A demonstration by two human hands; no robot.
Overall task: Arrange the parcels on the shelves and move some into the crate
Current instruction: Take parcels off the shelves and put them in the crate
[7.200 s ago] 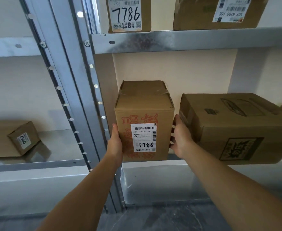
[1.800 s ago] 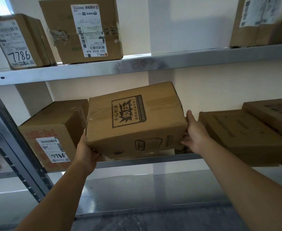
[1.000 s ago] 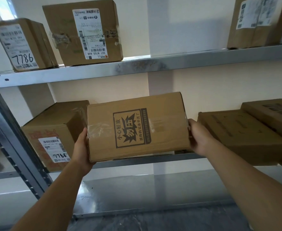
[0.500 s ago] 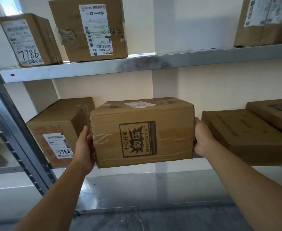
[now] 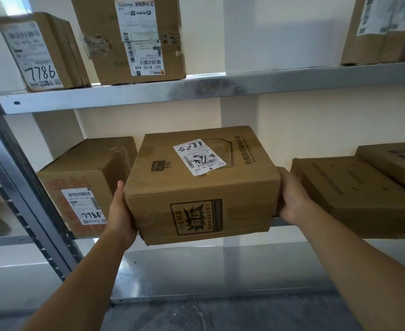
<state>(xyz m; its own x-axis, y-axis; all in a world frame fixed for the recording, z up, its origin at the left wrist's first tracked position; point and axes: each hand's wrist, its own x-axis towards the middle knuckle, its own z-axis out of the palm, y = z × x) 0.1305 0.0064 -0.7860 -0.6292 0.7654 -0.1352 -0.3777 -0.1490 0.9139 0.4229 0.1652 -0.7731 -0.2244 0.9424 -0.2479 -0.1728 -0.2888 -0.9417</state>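
Note:
I hold a brown cardboard parcel [image 5: 201, 185] at the front of the middle shelf [image 5: 283, 222], between the other boxes. It carries a black printed emblem on its front face and a white label with handwriting on top. My left hand [image 5: 121, 216] grips its left side, thumb up along the edge. My right hand [image 5: 292, 199] grips its right side, fingers hidden behind the box. The parcel tips forward, so its top faces me. No crate is in view.
A parcel marked 7786 [image 5: 82, 187] stands just left of the held box. Two flat parcels [image 5: 354, 192] lie to the right. The upper shelf [image 5: 220, 88] bears three more parcels [image 5: 129, 39]. A steel upright [image 5: 24, 187] runs on the left, and a bare lower shelf [image 5: 220, 271] lies below.
The parcel has rotated forward in my hands: its labelled top now faces me and the emblem face has dropped lower. Both hands kept their hold on its sides.

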